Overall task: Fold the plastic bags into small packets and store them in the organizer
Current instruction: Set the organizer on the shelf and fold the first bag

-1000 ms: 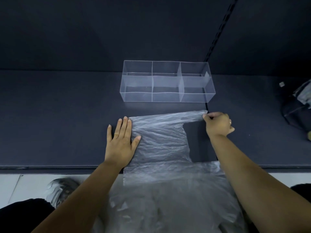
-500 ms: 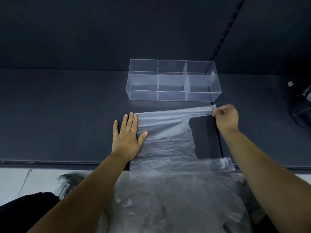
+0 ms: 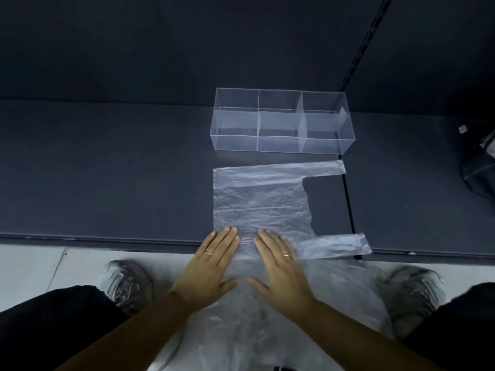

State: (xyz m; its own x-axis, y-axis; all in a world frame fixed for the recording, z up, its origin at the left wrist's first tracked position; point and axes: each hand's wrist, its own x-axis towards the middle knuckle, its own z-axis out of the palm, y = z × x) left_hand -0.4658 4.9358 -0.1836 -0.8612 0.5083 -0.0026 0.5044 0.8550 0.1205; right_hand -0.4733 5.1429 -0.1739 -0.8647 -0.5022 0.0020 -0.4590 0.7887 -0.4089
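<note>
Both hands, the left hand (image 3: 207, 266) and right hand (image 3: 280, 266), lie flat with fingers spread on the near edge of the plastic bag (image 3: 261, 203) at lower centre. The bag lies flat on the dark counter (image 3: 107, 170), handles pointing right. The clear organizer (image 3: 281, 120) stands just beyond it, above centre.

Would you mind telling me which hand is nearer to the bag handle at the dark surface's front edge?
Right. The right hand lies flat on the plastic bag just left of that handle; the left hand lies farther left, at the bag's left edge.

dark table (image 3: 107, 170), grey shoes (image 3: 126, 285), pale floor (image 3: 32, 266), black bag (image 3: 479, 170)
</note>
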